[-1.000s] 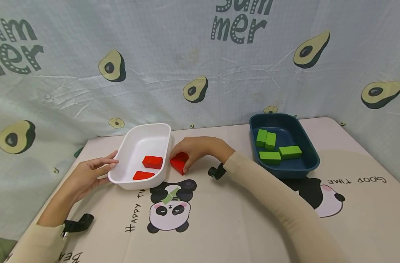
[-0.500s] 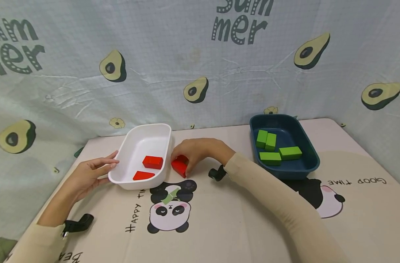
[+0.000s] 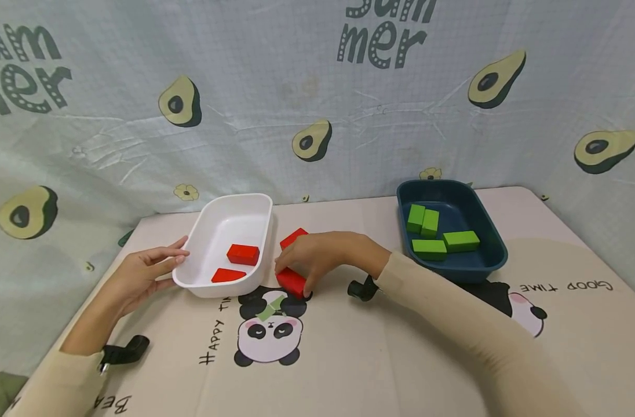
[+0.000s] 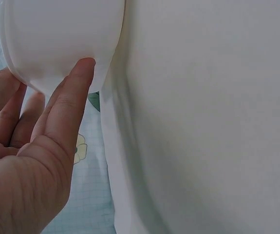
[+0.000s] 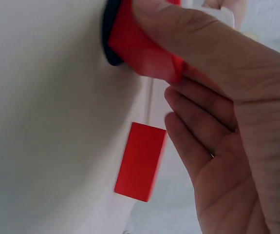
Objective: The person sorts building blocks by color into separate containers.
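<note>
In the head view my left hand touches the left end of a white plastic container with fairly straight fingers. The left wrist view shows a fingertip against its outer wall. Two red blocks, one flat-sided and one wedge-like, lie inside. Right of the container, my right hand pinches a red block between thumb and fingers, low over the printed panda. Another red block lies behind that hand; in the right wrist view it appears as a red rectangle.
A dark blue container stands at the right back with several green blocks inside. The pale tablecloth carries printed pandas and lettering. A patterned curtain rises along the table's back edge.
My right hand has moved toward the front and slightly right with the red block. A second red block now shows behind it. My left hand and both containers have stayed in place.
</note>
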Tool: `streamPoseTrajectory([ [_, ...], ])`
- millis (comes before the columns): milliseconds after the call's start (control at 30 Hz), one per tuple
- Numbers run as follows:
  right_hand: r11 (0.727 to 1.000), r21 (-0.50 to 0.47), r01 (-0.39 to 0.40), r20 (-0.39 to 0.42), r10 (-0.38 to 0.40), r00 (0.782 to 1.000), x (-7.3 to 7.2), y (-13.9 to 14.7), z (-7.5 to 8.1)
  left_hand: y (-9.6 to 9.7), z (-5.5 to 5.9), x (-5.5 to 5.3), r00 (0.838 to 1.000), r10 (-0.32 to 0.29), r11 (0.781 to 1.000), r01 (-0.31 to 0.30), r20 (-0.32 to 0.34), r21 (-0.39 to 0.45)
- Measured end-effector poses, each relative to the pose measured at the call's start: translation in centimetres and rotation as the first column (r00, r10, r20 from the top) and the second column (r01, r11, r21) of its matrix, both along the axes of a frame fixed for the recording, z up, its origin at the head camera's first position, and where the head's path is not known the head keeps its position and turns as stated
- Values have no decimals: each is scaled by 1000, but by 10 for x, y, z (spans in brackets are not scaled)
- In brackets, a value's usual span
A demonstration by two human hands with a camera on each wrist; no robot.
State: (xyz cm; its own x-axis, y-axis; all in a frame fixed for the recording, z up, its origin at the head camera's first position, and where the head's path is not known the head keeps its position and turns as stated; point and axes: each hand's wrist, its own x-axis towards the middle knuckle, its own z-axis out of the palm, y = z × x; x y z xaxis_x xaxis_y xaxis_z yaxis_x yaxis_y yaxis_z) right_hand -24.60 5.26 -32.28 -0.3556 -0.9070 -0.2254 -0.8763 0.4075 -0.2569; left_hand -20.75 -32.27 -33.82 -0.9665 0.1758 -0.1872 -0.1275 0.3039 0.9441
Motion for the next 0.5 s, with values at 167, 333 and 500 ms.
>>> streamPoseTrajectory([
  [167, 995, -39, 93, 166, -85, 982, 3, 12, -9, 1, 0, -1, 1000, -5, 1000, 5, 0, -3],
  [333, 981, -108, 164, 337, -119, 934, -2, 22, -21, 1, 1, -3, 1000, -2, 1000, 2, -4, -7],
  [500, 962, -146, 229, 452, -141, 881, -5, 27, -31, -1, 1, 0, 1000, 1, 1000, -1, 5, 8],
])
